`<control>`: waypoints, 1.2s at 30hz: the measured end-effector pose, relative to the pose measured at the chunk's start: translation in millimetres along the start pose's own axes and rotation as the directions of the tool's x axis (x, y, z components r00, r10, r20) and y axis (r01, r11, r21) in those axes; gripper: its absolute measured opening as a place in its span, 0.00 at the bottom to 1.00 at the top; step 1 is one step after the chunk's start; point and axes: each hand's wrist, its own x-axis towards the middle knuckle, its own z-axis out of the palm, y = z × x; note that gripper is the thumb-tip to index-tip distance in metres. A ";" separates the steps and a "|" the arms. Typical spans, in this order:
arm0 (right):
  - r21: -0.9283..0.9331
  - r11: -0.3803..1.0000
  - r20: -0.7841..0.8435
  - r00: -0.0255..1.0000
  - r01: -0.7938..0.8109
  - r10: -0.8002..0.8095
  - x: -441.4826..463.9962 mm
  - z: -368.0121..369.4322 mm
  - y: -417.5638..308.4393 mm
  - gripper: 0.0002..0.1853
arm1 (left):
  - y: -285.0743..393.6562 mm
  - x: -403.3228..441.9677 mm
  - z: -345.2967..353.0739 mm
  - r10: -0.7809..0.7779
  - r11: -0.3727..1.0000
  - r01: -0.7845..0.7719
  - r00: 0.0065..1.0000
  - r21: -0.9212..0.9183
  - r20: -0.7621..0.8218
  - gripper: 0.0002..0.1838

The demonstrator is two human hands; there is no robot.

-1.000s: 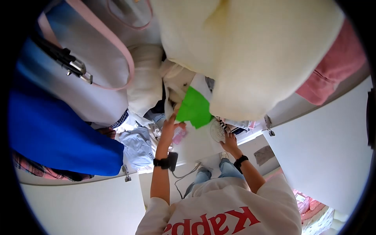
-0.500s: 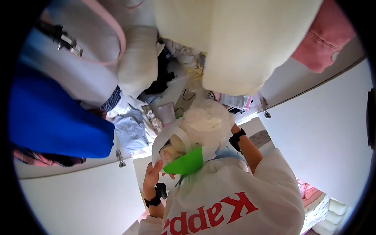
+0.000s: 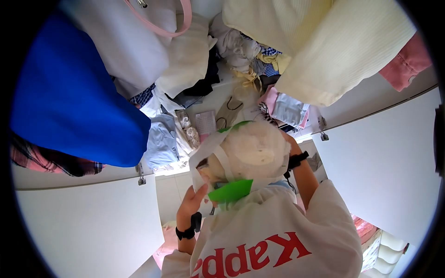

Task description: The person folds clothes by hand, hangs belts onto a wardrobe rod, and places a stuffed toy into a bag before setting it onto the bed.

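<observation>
A white and green bag (image 3: pixel 230 191) with a white strap is up against my chest, holding a pale, fluffy, rounded bundle (image 3: pixel 255 150). My left hand (image 3: pixel 191 200) is closed on the bag's left edge, thumb on the near side. On the other side, my right hand (image 3: pixel 288 138) is against the bundle's right edge; its fingers are hidden behind the bundle. What else lies inside the bag is mostly covered.
Hanging clothes, a blue garment (image 3: pixel 74 102) and a cream one (image 3: pixel 320 60), frame a cupboard with open white doors (image 3: pixel 88 222). Inside lie folded blue clothes (image 3: pixel 161 141), a pink-white packet (image 3: pixel 206 123), a grey-beige item with black cords (image 3: pixel 229 111) and piled clothes (image 3: pixel 236 46).
Over the last second the green and white bag has come out of the cupboard to my chest, with the fluffy bundle now visible. My right hand has left the clear round item.
</observation>
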 end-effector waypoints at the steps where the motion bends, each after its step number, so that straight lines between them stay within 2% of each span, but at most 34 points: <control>1: 0.004 1.000 -0.002 1.000 0.000 0.000 -6.3 -3.1 -2.8 0.25 | -12.4 -3.6 -4.8 -0.038 0.999 0.038 0.999 0.029 0.001 0.11; 2: 0.006 1.000 -0.007 1.000 0.008 -0.008 -11.7 -4.1 -5.1 0.25 | -8.6 -4.3 -3.2 -0.057 0.991 0.055 0.998 0.120 0.012 0.11; 4: -0.103 0.995 0.123 0.992 -0.017 0.030 -11.7 -40.2 0.2 0.27 | 2.7 -7.2 6.0 -0.097 0.951 0.088 0.995 0.295 0.018 0.13; 5: -0.032 0.997 0.073 0.995 -0.070 0.072 -24.6 -46.3 0.0 0.28 | 5.0 -3.4 5.7 -0.118 0.945 0.070 0.984 0.320 0.131 0.16; 6: 0.043 0.992 0.025 0.993 -0.119 0.118 -41.4 -51.2 3.5 0.30 | 6.6 -0.8 8.8 -0.147 0.939 0.091 0.978 0.332 0.149 0.16; 9: 0.032 0.986 -0.057 0.985 -0.161 0.163 -61.3 -77.3 32.4 0.30 | 24.0 7.6 32.0 -0.247 0.911 0.161 0.950 0.379 0.189 0.17; 12: 0.066 0.991 -0.187 0.975 -0.112 0.123 -69.9 -93.8 62.8 0.29 | 20.6 24.5 32.4 -0.172 0.772 -0.175 0.867 0.611 0.467 0.12; 14: 0.065 0.997 -0.225 0.972 -0.051 0.064 -72.1 -96.3 64.7 0.27 | 24.8 27.2 33.6 -0.063 0.757 -0.243 0.897 0.606 0.438 0.14; 15: -0.081 0.996 -0.247 0.969 -0.033 0.012 -73.8 -100.4 67.6 0.25 | 26.6 27.3 33.5 -0.009 0.748 -0.276 0.905 0.604 0.425 0.15; 17: -0.362 0.932 -0.273 0.957 -0.006 -0.100 -77.7 -101.5 65.5 0.23 | 32.0 27.0 21.7 -0.057 0.800 -0.179 0.927 0.573 0.370 0.15; 19: -0.630 0.777 -0.310 0.918 -0.003 -0.248 -92.4 -81.5 46.5 0.18 | 46.9 26.4 14.8 -0.142 0.840 -0.046 0.943 0.540 0.302 0.15; 20: -0.740 0.672 -0.316 0.893 -0.021 -0.321 -102.4 -63.8 30.1 0.16 | 47.3 27.1 11.5 -0.129 0.861 -0.039 0.948 0.507 0.292 0.14; 23: -0.685 0.704 -0.189 0.887 0.189 -0.422 -121.3 -26.4 -2.2 0.11 | 35.0 15.4 -7.2 -0.101 0.916 -0.001 0.967 0.401 0.235 0.14; 26: -0.641 0.750 -0.329 0.825 0.163 -0.460 -142.7 23.7 -12.5 0.09 | 26.2 10.1 -32.0 -0.123 0.948 0.064 0.977 0.311 0.173 0.13; 27: -0.700 0.692 -0.306 0.801 0.177 -0.514 -149.3 35.3 -7.7 0.09 | 36.9 9.3 -35.8 -0.070 0.952 0.006 0.977 0.305 0.201 0.12; 30: -0.686 0.708 -0.358 0.771 0.166 -0.527 -168.5 47.2 29.0 0.08 | 45.0 21.9 -64.8 -0.079 0.946 -0.058 0.913 0.319 0.401 0.13; 31: -0.619 0.767 -0.435 0.737 0.172 -0.517 -178.7 75.8 23.5 0.08 | 55.7 25.6 -63.6 -0.119 0.954 -0.031 0.873 0.298 0.474 0.14; 34: -0.705 0.705 -0.495 0.656 0.081 -0.570 -211.6 105.3 47.3 0.08 | 51.9 32.8 -75.3 -0.188 0.932 -0.035 0.803 0.360 0.565 0.15; 36: -0.676 0.736 -0.585 0.589 0.024 -0.557 -234.4 110.0 76.8 0.10 | 28.6 34.1 -82.8 -0.232 0.893 -0.059 0.789 0.446 0.569 0.16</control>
